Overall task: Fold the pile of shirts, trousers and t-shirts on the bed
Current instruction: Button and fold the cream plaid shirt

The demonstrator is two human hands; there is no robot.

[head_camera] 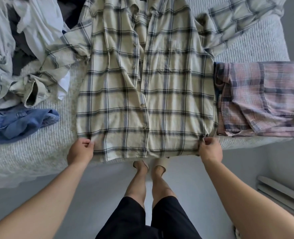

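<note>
So we've got the cream checked shirt [146, 87] spread front-up across the bed [39, 152], hem hanging just over the near edge; our left hand [80, 150] pinches one bottom corner and our right hand [210, 149] pinches the other, probably to tug it flat before folding; sleeves sprawl out sideways; a folded pink plaid shirt [263, 99] sits just to the right, the unfolded pile [21, 49] waits on the left.
</note>
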